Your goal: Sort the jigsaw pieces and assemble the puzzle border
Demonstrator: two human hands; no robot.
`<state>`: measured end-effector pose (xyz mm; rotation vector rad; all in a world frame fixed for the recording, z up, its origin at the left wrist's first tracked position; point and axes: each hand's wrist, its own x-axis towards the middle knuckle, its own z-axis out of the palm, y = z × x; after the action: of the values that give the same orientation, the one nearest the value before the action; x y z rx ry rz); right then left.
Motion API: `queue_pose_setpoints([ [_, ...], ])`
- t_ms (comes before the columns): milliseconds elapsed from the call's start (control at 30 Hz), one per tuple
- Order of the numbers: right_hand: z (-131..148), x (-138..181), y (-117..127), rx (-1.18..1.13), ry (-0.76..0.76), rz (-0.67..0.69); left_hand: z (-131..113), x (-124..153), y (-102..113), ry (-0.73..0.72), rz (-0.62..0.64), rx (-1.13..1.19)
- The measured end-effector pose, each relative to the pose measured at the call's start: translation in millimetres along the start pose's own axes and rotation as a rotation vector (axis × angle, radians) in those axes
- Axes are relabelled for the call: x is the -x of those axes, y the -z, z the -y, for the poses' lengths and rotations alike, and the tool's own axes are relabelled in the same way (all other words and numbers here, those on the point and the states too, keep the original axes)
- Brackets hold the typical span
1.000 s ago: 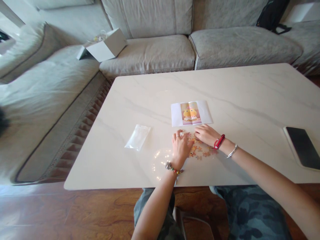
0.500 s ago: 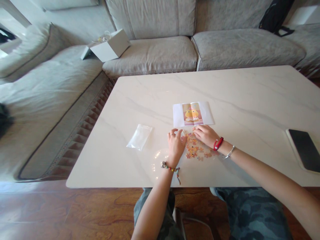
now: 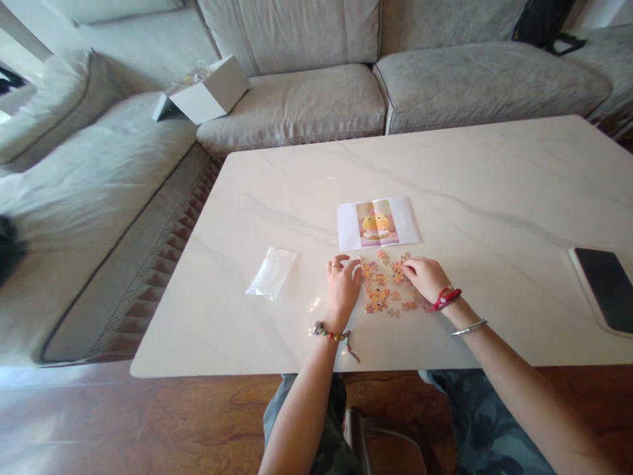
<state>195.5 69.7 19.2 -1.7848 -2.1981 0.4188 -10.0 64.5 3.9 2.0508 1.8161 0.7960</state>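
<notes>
A small heap of orange and pink jigsaw pieces (image 3: 383,287) lies on the white marble table (image 3: 484,191) near its front edge. My left hand (image 3: 342,285) rests at the left of the heap, fingers stretched and slightly curled, holding nothing. My right hand (image 3: 426,277) lies palm down on the right side of the heap, fingers spread over the pieces. Just beyond the heap is a folded paper sheet (image 3: 378,223) printed with a yellow cartoon figure.
An empty clear plastic bag (image 3: 272,271) lies left of my hands. A dark phone (image 3: 606,287) sits at the table's right edge. A grey sofa (image 3: 297,99) wraps the far and left sides, with a white box (image 3: 210,90) and a black bag (image 3: 541,23) on it.
Both hands have drawn apart, left hand leftward and right hand rightward, and the jigsaw pieces between them are spread wider and more exposed.
</notes>
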Motion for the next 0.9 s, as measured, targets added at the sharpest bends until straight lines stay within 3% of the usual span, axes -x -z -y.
queue_pose_setpoints([
  [167,4.2,1.2,-4.0,-0.038,0.005,-0.124,-9.4,2.2,1.0,-0.176,0.085,0.034],
  [300,17.1,3.0,-11.4,-0.098,0.124,0.010,-14.8,3.8,-0.4,-0.298,0.156,0.014],
  [467,26.1,2.8,-21.6,-0.015,0.052,0.116,-14.3,6.3,-0.4,-0.308,0.179,-0.023],
  [900,37.4,-2.3,-19.9,0.063,-0.022,0.190,-9.1,8.2,0.9,-0.290,0.163,0.030],
])
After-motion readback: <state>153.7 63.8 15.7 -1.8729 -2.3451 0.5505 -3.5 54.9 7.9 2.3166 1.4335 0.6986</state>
